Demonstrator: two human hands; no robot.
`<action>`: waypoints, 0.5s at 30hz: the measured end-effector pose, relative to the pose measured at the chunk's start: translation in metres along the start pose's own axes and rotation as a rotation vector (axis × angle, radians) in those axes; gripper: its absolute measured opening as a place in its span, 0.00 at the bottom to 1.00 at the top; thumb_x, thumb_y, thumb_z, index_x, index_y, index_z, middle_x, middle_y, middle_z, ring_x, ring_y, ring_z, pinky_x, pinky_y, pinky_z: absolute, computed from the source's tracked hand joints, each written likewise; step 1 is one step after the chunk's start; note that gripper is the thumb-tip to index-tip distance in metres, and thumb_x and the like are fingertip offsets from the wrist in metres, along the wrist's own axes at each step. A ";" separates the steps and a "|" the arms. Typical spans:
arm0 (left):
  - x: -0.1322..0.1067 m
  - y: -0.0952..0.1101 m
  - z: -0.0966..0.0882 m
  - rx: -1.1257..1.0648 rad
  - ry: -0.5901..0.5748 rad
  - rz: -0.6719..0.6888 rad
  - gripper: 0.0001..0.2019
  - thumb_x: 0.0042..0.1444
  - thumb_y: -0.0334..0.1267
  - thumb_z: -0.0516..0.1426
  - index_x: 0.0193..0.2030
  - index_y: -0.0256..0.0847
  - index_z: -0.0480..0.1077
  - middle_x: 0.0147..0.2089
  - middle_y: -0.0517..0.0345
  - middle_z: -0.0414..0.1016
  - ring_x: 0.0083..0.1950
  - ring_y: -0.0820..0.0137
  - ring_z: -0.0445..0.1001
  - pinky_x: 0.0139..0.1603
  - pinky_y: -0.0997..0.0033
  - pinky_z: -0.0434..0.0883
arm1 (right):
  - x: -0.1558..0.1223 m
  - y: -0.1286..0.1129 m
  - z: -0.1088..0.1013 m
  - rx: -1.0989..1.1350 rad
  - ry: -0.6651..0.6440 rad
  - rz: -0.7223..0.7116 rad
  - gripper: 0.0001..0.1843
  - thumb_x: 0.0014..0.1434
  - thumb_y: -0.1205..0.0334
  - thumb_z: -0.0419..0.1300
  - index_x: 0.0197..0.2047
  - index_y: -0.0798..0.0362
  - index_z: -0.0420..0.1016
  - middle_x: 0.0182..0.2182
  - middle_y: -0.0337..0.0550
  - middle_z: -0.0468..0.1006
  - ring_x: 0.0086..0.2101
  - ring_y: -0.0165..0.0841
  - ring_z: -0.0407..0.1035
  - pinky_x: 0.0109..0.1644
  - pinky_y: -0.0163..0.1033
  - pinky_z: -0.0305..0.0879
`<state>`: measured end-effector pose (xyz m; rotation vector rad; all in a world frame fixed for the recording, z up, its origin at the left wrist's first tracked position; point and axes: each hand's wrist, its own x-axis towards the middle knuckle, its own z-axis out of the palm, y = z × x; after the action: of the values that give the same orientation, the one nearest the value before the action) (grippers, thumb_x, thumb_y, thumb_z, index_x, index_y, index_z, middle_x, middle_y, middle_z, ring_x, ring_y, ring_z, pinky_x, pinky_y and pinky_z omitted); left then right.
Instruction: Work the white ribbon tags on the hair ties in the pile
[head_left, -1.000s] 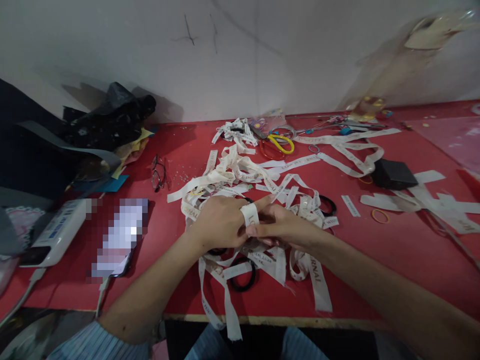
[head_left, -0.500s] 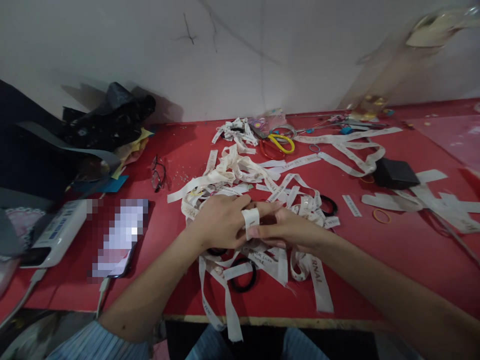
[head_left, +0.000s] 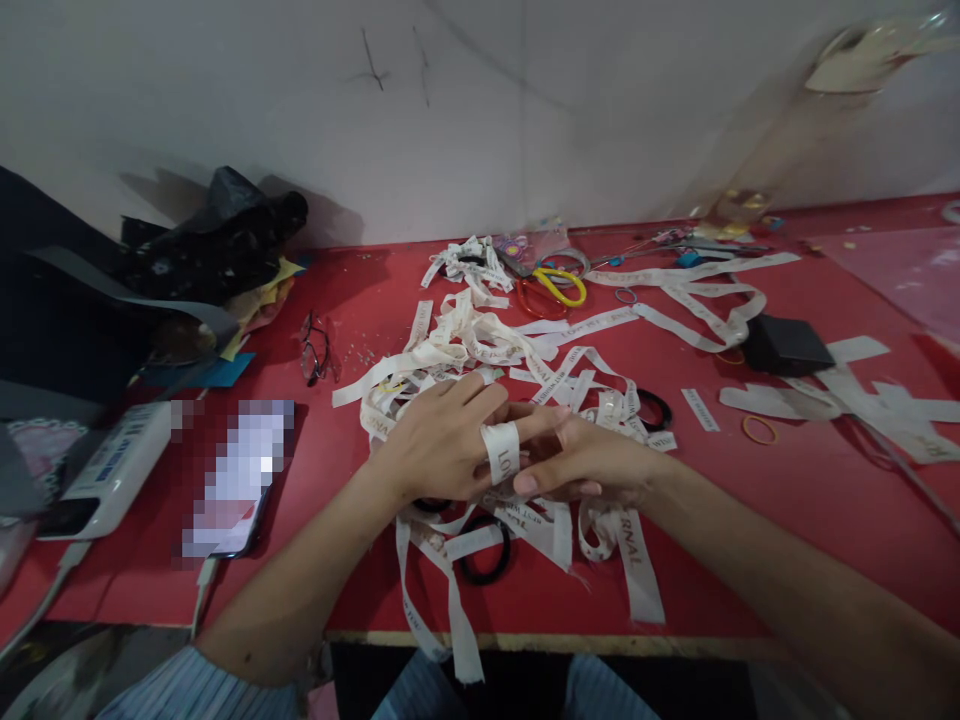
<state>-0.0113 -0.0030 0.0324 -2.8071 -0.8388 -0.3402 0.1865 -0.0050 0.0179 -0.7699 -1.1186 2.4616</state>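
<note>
A white printed ribbon [head_left: 503,455] is wrapped around a finger of my left hand [head_left: 442,440], its lettering facing up. My right hand [head_left: 592,455] meets the left hand's fingertips from the right, its fingers curled around the ribbon behind them; that part of the ribbon is hidden. The right thumb lies just beside the wrapped band. Both hands are over a loose heap of white printed ribbons [head_left: 480,335]. Black hair ties [head_left: 486,552] lie among the ribbons, one near the front and another black hair tie [head_left: 655,410] on the right.
Yellow-handled scissors [head_left: 560,287] lie behind the heap. To the left are eyeglasses [head_left: 315,350], a charging phone [head_left: 240,480] and a white power bank [head_left: 112,465]. A black box [head_left: 787,345] and more ribbon strips lie on the right. The red table's front edge [head_left: 562,640] is close to me.
My right thumb has come off the ribbon band and moved slightly right. More of the band's lettering now shows. The left hand stays nearly in place.
</note>
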 end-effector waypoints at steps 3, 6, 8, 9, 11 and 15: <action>0.001 0.005 0.001 -0.052 0.014 0.037 0.25 0.61 0.47 0.50 0.66 0.51 0.59 0.47 0.53 0.69 0.43 0.64 0.65 0.38 0.66 0.65 | -0.002 -0.003 0.003 -0.009 0.044 0.044 0.23 0.45 0.67 0.72 0.41 0.54 0.67 0.18 0.27 0.72 0.09 0.13 0.49 0.11 0.21 0.41; 0.001 0.008 0.001 -0.112 0.034 0.098 0.26 0.61 0.46 0.49 0.67 0.51 0.57 0.49 0.53 0.69 0.44 0.65 0.65 0.38 0.67 0.66 | -0.003 -0.005 0.006 -0.047 0.027 0.063 0.19 0.45 0.67 0.71 0.35 0.53 0.65 0.13 0.23 0.66 0.09 0.15 0.50 0.10 0.21 0.43; 0.002 0.009 0.001 -0.144 0.032 0.120 0.27 0.61 0.46 0.48 0.67 0.50 0.57 0.50 0.53 0.69 0.45 0.64 0.66 0.37 0.67 0.67 | -0.003 -0.006 0.007 -0.072 0.017 0.059 0.18 0.44 0.68 0.71 0.34 0.54 0.65 0.13 0.22 0.65 0.08 0.15 0.50 0.10 0.21 0.43; 0.002 0.008 0.002 -0.158 0.020 0.123 0.27 0.61 0.47 0.48 0.67 0.50 0.57 0.49 0.53 0.69 0.45 0.64 0.66 0.38 0.67 0.67 | -0.003 -0.006 0.007 -0.076 0.015 0.054 0.18 0.44 0.68 0.71 0.34 0.54 0.65 0.13 0.23 0.66 0.08 0.15 0.49 0.10 0.21 0.43; 0.003 0.008 0.002 -0.175 -0.011 0.121 0.27 0.61 0.48 0.47 0.67 0.52 0.56 0.48 0.54 0.69 0.45 0.64 0.67 0.37 0.67 0.68 | -0.003 -0.006 0.007 -0.088 0.015 0.050 0.18 0.44 0.67 0.70 0.34 0.55 0.66 0.14 0.24 0.68 0.08 0.15 0.49 0.10 0.21 0.42; 0.006 0.009 0.006 -0.171 -0.025 0.089 0.27 0.61 0.48 0.49 0.68 0.54 0.55 0.45 0.54 0.69 0.42 0.65 0.68 0.34 0.68 0.68 | -0.002 -0.004 0.007 -0.120 0.036 0.074 0.17 0.44 0.64 0.70 0.30 0.55 0.65 0.12 0.24 0.66 0.08 0.15 0.48 0.11 0.22 0.42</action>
<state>-0.0006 -0.0055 0.0272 -3.0010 -0.7180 -0.3798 0.1840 -0.0079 0.0252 -0.9026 -1.2556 2.4472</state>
